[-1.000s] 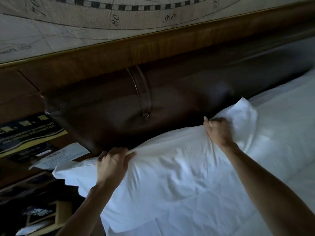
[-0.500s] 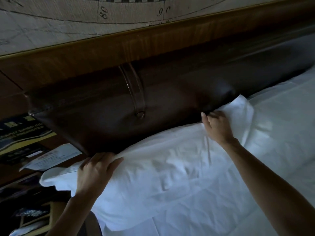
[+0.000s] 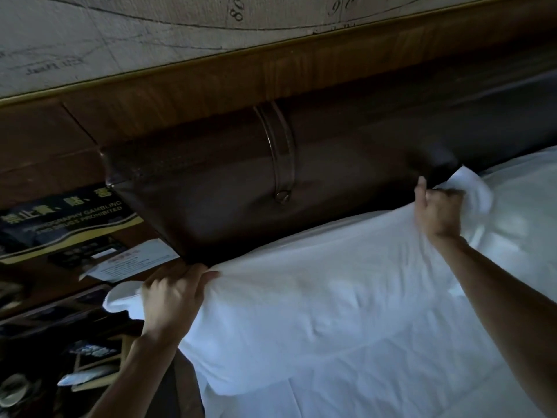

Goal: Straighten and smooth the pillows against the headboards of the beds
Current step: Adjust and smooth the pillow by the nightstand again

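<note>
A white pillow [image 3: 316, 300] lies across the head of the bed, its far edge against the dark brown padded headboard [image 3: 241, 188]. My left hand [image 3: 171, 297] grips the pillow's upper left corner, fingers curled over the top edge. Gripping the upper right corner is my right hand [image 3: 438, 209], and a flap of the case sticks up beyond it. A second white pillow [image 3: 524, 212] lies further right along the headboard. The surface of the held pillow is creased.
A wooden rail [image 3: 211, 82] runs above the headboard, under a map-printed wall. Left of the bed stands a dark nightstand [image 3: 60, 297] with a printed sign [image 3: 63, 218], a paper card [image 3: 132, 260] and small items. White bed sheet [image 3: 376, 387] fills the lower right.
Both hands have kept hold of the pillow's top corners and pushed its upper edge against the headboard, stretching it out flatter. The view has shifted right.
</note>
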Action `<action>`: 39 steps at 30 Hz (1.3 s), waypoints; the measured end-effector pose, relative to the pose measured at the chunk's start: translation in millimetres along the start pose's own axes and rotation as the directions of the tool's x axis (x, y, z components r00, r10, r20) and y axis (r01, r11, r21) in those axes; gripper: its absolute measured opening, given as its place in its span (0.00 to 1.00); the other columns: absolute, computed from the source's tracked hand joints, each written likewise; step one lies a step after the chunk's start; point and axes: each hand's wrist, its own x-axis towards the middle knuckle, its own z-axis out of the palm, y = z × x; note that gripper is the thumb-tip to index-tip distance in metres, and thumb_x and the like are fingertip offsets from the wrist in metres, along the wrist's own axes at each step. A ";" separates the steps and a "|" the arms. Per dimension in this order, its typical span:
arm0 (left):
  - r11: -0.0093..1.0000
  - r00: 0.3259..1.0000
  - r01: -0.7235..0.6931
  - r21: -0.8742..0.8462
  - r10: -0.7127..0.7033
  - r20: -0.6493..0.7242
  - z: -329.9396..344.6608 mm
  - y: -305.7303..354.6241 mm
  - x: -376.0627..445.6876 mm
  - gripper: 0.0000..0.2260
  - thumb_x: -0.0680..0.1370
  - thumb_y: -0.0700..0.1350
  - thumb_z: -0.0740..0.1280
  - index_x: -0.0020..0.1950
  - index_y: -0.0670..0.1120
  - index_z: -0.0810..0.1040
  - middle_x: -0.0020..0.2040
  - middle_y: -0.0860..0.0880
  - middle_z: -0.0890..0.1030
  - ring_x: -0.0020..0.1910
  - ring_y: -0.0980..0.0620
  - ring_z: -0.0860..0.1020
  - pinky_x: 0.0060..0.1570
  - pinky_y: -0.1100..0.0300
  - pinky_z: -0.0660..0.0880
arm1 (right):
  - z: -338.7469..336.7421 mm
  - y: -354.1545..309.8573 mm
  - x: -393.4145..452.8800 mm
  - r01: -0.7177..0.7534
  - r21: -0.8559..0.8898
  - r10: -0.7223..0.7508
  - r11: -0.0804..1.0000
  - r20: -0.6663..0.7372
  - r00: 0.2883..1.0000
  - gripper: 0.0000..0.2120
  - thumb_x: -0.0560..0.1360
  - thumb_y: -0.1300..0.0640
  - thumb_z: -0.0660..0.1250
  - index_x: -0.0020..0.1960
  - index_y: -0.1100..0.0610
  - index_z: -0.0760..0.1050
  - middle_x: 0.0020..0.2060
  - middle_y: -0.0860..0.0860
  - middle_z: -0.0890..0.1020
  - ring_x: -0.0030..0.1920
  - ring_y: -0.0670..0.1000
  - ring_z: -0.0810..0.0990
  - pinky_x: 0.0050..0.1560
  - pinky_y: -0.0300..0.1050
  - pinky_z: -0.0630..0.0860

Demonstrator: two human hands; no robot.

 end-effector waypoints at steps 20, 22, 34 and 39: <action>0.972 0.988 -0.132 -0.193 0.146 0.060 54.2 88.4 -30.5 0.21 0.84 0.47 0.57 0.78 0.49 0.66 0.79 0.50 0.65 0.78 0.51 0.63 0.75 0.41 0.62 | -14.3 -75.7 -115.8 0.332 0.163 -0.337 0.929 0.009 0.941 0.17 0.83 0.51 0.57 0.70 0.51 0.74 0.71 0.49 0.75 0.72 0.52 0.72 0.74 0.60 0.63; 0.978 0.988 -0.134 -0.159 0.144 0.052 53.4 63.1 -37.6 0.21 0.84 0.47 0.56 0.78 0.49 0.66 0.78 0.50 0.66 0.77 0.51 0.64 0.75 0.40 0.61 | -11.2 -45.0 -100.9 0.321 0.124 -0.326 0.939 0.026 0.945 0.18 0.83 0.52 0.56 0.71 0.51 0.73 0.71 0.48 0.75 0.72 0.51 0.72 0.74 0.58 0.64; 0.981 0.963 0.143 -0.130 -0.107 0.249 4.5 36.9 -70.3 0.22 0.84 0.51 0.53 0.79 0.54 0.63 0.80 0.53 0.62 0.80 0.52 0.58 0.78 0.42 0.52 | -50.3 -5.6 -91.0 0.125 0.156 -0.156 0.980 0.210 0.965 0.20 0.82 0.50 0.54 0.66 0.59 0.74 0.67 0.57 0.78 0.70 0.58 0.73 0.66 0.63 0.69; 0.965 0.886 0.208 -0.158 -0.117 0.450 -17.1 36.7 -62.6 0.23 0.83 0.51 0.55 0.79 0.59 0.61 0.81 0.57 0.59 0.80 0.55 0.55 0.78 0.43 0.52 | -112.2 -27.5 -103.2 -0.110 0.097 0.032 0.989 0.590 0.807 0.25 0.79 0.41 0.49 0.67 0.52 0.72 0.72 0.51 0.72 0.73 0.53 0.69 0.68 0.64 0.68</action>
